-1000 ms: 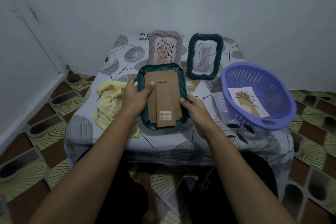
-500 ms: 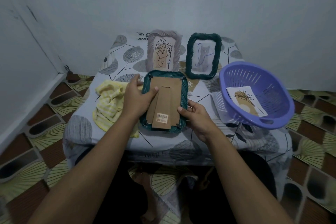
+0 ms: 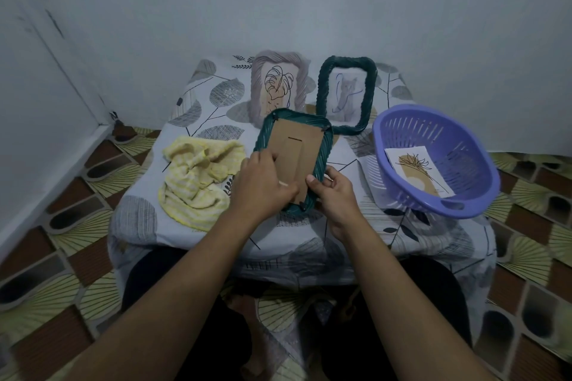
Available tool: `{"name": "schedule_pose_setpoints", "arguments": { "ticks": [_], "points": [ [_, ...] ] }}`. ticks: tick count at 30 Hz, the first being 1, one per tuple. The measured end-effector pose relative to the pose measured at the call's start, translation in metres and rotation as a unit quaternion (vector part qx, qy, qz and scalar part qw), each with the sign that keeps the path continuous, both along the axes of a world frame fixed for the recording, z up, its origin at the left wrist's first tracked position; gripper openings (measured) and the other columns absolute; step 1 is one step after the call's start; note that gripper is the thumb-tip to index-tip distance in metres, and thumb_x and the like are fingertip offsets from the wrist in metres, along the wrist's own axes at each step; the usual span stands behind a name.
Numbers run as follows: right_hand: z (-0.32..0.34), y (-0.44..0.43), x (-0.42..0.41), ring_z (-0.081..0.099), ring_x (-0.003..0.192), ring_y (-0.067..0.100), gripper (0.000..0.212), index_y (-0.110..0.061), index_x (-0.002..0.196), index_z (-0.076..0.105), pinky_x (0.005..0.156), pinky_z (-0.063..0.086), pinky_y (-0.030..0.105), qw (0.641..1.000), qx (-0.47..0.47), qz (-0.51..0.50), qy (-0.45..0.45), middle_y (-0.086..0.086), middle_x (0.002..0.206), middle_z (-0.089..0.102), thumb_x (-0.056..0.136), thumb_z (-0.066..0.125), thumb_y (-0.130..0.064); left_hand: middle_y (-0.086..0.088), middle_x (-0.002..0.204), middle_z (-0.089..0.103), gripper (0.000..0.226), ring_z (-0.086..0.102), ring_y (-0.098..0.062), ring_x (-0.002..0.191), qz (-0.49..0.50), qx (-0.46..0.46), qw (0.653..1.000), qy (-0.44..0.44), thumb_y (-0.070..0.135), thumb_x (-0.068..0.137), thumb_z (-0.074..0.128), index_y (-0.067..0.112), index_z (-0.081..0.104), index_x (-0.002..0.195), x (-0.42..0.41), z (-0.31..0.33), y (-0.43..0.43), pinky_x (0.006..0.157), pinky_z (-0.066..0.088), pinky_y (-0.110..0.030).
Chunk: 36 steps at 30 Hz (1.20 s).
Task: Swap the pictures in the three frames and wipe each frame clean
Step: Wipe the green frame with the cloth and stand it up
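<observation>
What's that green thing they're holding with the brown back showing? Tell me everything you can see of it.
The green frame is rectangular with rounded corners; its dark rim looks woven. Its back faces the camera: a brown cardboard panel with a stand strip and small dark clips at the corners. The left hand and right hand grip its near end above the table, the right thumb on the cardboard.

Both forearms stretched forward, converging. Left grip (image 3: 263, 187) fingers curled down; right grip (image 3: 337, 195) pinching, thumb raised.
</observation>
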State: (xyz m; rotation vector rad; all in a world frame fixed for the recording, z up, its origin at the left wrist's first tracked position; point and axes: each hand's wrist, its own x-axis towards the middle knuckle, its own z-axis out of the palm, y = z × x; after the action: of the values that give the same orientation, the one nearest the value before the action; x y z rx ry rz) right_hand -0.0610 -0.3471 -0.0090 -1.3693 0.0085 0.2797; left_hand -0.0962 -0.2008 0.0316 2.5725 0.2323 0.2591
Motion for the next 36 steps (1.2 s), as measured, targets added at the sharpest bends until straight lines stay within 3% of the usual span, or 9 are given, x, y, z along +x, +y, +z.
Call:
{"name": "schedule_pose_setpoints", "arguments": {
  "ticks": [4,12,15,18,20,22,25,30,36],
  "points": [
    [0.001,0.000,0.001,0.073,0.084,0.013,0.022,-0.012,0.119,0.059,0.069,0.059,0.028,1.000,-0.002,-0.014,-0.015,0.006,0.102,0.074,0.100,0.055,-0.001,-0.006,0.126,0.058,0.071,0.049,-0.028,0.119,0.018,0.060,0.998,0.015,0.055,0.072,0.065,0.016,0.053,0.129,0.004,0.020,0.002,0.095,0.047,-0.043],
    [0.001,-0.001,0.006,0.061,0.120,0.030,0.030,-0.013,0.127,0.057,0.098,0.054,0.047,0.996,-0.053,-0.028,-0.069,0.015,0.127,0.065,0.098,0.058,-0.005,-0.004,0.111,0.070,0.049,0.064,-0.025,0.101,-0.022,0.048,0.996,0.075,0.048,0.078,0.072,0.018,0.068,0.117,0.006,0.066,0.014,0.087,0.054,-0.037],
    [0.003,0.000,0.005,0.067,0.106,0.023,0.024,-0.015,0.119,0.060,0.089,0.058,0.038,0.996,-0.053,-0.021,-0.074,0.012,0.116,0.069,0.098,0.058,-0.003,-0.005,0.113,0.069,0.051,0.063,-0.025,0.105,-0.020,0.041,0.996,0.077,0.047,0.079,0.072,0.016,0.068,0.120,0.004,0.069,0.015,0.088,0.052,-0.035],
    [0.012,-0.002,0.000,0.066,0.073,0.007,0.015,-0.012,0.109,0.064,0.062,0.052,0.021,0.999,-0.002,-0.031,-0.042,0.001,0.088,0.071,0.103,0.051,-0.017,-0.004,0.105,0.068,0.045,0.062,-0.023,0.098,-0.024,0.002,0.997,0.076,0.043,0.080,0.073,0.014,0.070,0.115,0.001,0.072,0.019,0.087,0.053,-0.036],
    [0.011,-0.006,0.002,0.063,0.068,0.013,0.037,-0.015,0.100,0.066,0.057,0.049,0.025,0.995,0.083,-0.046,0.039,0.000,0.082,0.070,0.105,0.038,-0.038,-0.002,0.098,0.067,0.042,0.063,-0.021,0.095,-0.026,-0.055,0.995,0.080,0.040,0.079,0.075,0.013,0.071,0.111,0.000,0.072,0.022,0.088,0.055,-0.037],
    [0.012,-0.007,0.006,0.067,0.082,0.024,0.049,-0.013,0.107,0.066,0.073,0.053,0.033,0.981,0.152,-0.059,0.103,0.009,0.094,0.073,0.105,0.030,-0.046,0.001,0.094,0.069,0.046,0.066,-0.020,0.091,-0.027,-0.151,0.984,0.093,0.043,0.070,0.079,0.016,0.072,0.106,0.000,0.070,0.026,0.085,0.058,-0.039],
    [0.013,-0.003,0.007,0.064,0.105,0.035,0.046,-0.006,0.121,0.065,0.102,0.046,0.050,0.977,0.161,-0.015,0.142,0.018,0.114,0.069,0.106,0.033,-0.037,0.005,0.068,0.064,0.035,0.058,-0.013,0.062,-0.055,-0.256,0.960,0.103,0.042,0.067,0.079,0.018,0.075,0.093,-0.003,0.070,0.029,0.059,0.047,-0.028],
    [0.018,0.003,0.002,0.068,0.092,0.029,0.040,-0.012,0.103,0.073,0.093,0.053,0.044,0.968,0.179,0.082,0.155,0.010,0.106,0.070,0.107,0.037,-0.029,0.009,0.047,0.042,0.018,0.031,-0.008,0.043,-0.105,-0.337,0.928,0.117,0.020,0.087,0.071,0.009,0.075,0.100,-0.010,0.075,0.024,0.047,0.023,-0.024],
    [0.033,0.010,0.003,0.057,0.063,0.012,0.028,-0.010,0.110,0.059,0.056,0.051,0.021,0.940,0.265,0.108,0.185,0.002,0.086,0.060,0.089,0.053,-0.028,0.005,0.063,0.060,0.012,0.041,-0.010,0.059,-0.092,-0.369,0.921,0.083,0.026,0.083,0.075,0.021,0.077,0.094,-0.011,0.068,0.033,0.054,0.028,-0.026]
  ]
}}
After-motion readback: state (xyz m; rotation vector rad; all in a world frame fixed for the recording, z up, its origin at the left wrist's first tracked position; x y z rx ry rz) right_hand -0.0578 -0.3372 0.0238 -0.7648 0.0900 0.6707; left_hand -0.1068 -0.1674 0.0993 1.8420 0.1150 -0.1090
